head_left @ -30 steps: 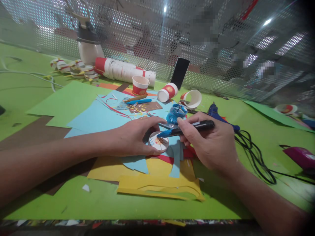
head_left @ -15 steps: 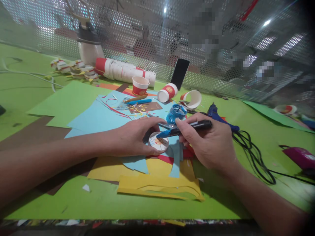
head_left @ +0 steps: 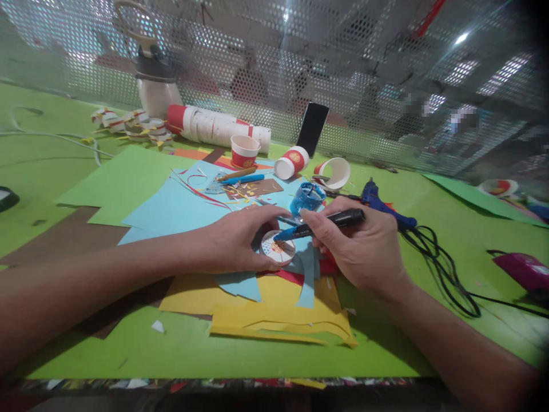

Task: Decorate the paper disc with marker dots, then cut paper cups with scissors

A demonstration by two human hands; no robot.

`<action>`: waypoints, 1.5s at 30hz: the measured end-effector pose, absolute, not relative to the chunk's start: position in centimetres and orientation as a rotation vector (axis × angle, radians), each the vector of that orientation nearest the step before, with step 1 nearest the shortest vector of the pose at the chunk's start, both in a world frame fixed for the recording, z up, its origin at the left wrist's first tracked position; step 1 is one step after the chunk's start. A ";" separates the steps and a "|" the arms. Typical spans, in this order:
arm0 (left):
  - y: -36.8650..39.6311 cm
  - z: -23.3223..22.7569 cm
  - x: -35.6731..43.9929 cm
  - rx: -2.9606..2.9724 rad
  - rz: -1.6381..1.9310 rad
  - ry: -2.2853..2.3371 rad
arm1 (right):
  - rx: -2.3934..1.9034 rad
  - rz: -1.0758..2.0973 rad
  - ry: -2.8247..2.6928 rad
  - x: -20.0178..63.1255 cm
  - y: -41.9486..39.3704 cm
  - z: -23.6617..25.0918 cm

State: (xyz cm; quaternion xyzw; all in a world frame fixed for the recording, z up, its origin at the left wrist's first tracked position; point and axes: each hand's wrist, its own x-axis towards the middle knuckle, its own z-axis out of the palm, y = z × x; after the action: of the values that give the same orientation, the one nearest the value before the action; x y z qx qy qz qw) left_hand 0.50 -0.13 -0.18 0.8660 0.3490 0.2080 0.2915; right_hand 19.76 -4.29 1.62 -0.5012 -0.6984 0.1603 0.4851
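Note:
My left hand (head_left: pixel 244 237) grips a small white paper cup (head_left: pixel 283 256) by its side, its round base turned up toward me. Orange, blue and dark marks cover part of that base. In my right hand (head_left: pixel 360 240) is a black marker (head_left: pixel 334 222) with a blue tip end, and the tip meets the marked base. Just beyond my fingers stands a small clear pot smeared with blue paint (head_left: pixel 307 197). Sheets of light blue paper (head_left: pixel 171 209) and yellow paper (head_left: pixel 274 323) lie beneath and around my hands.
Behind lie a red and white paper cup (head_left: pixel 245 151), a tipped cup (head_left: pixel 291 162), a stack of cups (head_left: pixel 223 127) and a leaning phone (head_left: pixel 313 127). On the right are a blue glue gun (head_left: pixel 380 203), its black cable (head_left: pixel 446 269) and a magenta object (head_left: pixel 521 270). A perforated screen (head_left: pixel 206 68) stands behind.
The marker and my right hand have shifted very slightly left, the tip still on the cup's base. My left hand keeps its hold. The whole view has moved a little.

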 end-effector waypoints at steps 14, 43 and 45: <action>-0.3 -0.1 0.3 2.323 0.537 0.949 | -0.926 0.388 -1.361 20.8 -4.1 2.7; -0.4 -0.3 0.0 2.278 0.569 0.915 | -0.869 0.802 -1.250 22.4 -2.5 3.7; -0.3 -0.4 0.0 2.273 0.590 0.921 | -0.881 0.740 -1.223 22.6 -2.0 3.8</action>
State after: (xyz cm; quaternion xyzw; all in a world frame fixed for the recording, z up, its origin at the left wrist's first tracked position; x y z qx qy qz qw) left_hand -0.03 -0.35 -0.39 0.8582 0.3479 0.2228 0.3047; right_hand 22.62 -1.99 3.83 -0.3906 -0.5420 0.3279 0.6679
